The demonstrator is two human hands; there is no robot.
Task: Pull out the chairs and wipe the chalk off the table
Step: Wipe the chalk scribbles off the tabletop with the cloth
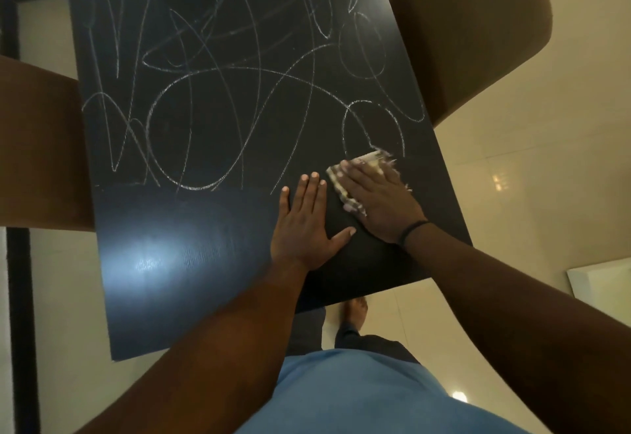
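- Clearly the cloth (362,174) is soft and light, so it is best worked under a flat palm rather than pinched.
- Pale and frayed, it lies at 4 o'clock on the black table (205,262), amid chalk scribbles (211,75).
- Right hand (379,201) presses it, fingers straight.
- Left hand (304,225) rests flat at 5 o'clock, holding nothing.

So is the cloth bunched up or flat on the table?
Flat: the cloth lies pressed on the table under the right hand, whose fingers are straight.
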